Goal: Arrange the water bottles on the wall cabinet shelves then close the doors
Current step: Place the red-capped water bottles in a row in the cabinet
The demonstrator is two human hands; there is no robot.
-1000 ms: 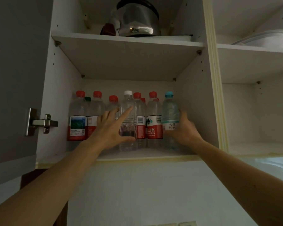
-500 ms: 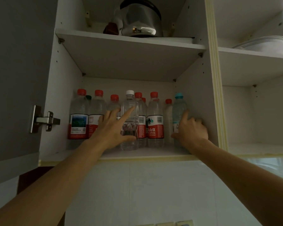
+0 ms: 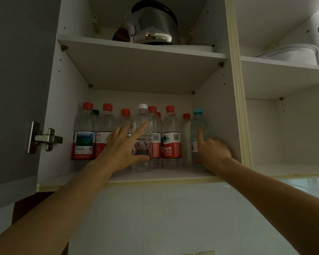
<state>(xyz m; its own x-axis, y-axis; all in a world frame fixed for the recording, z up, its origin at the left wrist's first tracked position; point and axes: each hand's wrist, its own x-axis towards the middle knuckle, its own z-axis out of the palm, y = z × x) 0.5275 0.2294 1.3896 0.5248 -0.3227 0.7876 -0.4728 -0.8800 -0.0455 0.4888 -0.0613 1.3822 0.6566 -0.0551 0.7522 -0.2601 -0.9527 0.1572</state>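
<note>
Several red-capped water bottles (image 3: 171,137) stand upright in rows on the lower shelf (image 3: 173,174) of the open wall cabinet. A clear bottle with a white cap (image 3: 143,118) stands in front of them. My left hand (image 3: 123,146) rests against it with fingers spread, the index finger along its side and the thumb at its front. At the right end, next to the cabinet wall, stands a bottle with a blue cap (image 3: 198,124). My right hand (image 3: 214,150) is beside it, index finger laid up its front, the other fingers curled.
The grey cabinet door (image 3: 17,89) hangs open at the left on its metal hinge (image 3: 44,138). A steel kettle (image 3: 153,24) sits on the upper shelf. In the right compartment a white pot (image 3: 293,54) stands on the shelf above; its lower shelf (image 3: 284,168) is bare.
My right hand has pushed the blue-capped bottle back and to the right against the cabinet wall, and its grip has loosened to one finger. My left hand has stayed on the white-capped bottle.
</note>
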